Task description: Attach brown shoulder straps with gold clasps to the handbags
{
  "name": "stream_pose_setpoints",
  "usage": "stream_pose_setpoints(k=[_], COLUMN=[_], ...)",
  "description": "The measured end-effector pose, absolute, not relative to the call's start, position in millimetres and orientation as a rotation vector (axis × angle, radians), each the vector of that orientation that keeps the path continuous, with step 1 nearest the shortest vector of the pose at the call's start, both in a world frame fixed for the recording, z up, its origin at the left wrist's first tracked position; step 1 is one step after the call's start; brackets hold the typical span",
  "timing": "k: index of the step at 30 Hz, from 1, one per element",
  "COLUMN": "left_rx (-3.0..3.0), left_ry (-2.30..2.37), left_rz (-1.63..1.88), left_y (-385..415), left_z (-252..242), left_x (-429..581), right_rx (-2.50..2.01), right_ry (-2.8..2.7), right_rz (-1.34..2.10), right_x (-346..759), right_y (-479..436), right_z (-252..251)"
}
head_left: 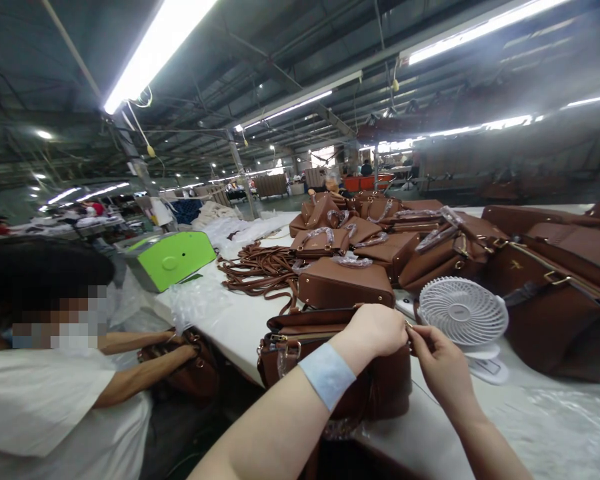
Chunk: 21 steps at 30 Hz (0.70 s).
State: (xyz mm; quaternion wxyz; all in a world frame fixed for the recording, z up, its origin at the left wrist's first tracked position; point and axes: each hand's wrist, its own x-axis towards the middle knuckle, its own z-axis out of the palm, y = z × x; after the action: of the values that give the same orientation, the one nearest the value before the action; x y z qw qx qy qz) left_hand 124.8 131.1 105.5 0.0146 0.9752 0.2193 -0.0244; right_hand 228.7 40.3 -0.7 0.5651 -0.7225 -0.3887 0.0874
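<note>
Just under the left hand point(380, 330), whose grip I cannot tell, the bag point(380, 387) lies long side to side, left of the right hand point(437, 360), which pinches a shiny bit point(409, 325).

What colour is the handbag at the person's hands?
The handbag is brown, seen best in the head view.

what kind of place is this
Most likely a handbag factory or workshop: many similar brown bags crowd a white table, a heap of brown straps lies among them, and long tube lights hang overhead.
</note>
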Motion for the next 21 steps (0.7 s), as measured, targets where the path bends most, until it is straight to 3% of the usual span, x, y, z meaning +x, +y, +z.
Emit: stream_pose_setpoints(k=[7, 14, 18, 21], left_rx=[2.957, 2.744, 2.822, 2.782], left_ry=[0.695, 0.758, 0.769, 0.884], left_rz=[0.224, 0.811, 0.937, 0.679], left_y=[131, 114, 78, 52], left_z=[84, 49, -37, -132], left_x=[103, 59, 6, -53], right_rx=[-1.663, -1.700, -1.856, -1.845], right_ry=[-0.875, -0.871, -0.846, -0.954], right_rz=[0.338, 0.409, 0.157, -0.130], right_x=[224, 225, 225, 218], right_y=[35, 30, 20, 11], right_z=[-1, 1, 4, 8])
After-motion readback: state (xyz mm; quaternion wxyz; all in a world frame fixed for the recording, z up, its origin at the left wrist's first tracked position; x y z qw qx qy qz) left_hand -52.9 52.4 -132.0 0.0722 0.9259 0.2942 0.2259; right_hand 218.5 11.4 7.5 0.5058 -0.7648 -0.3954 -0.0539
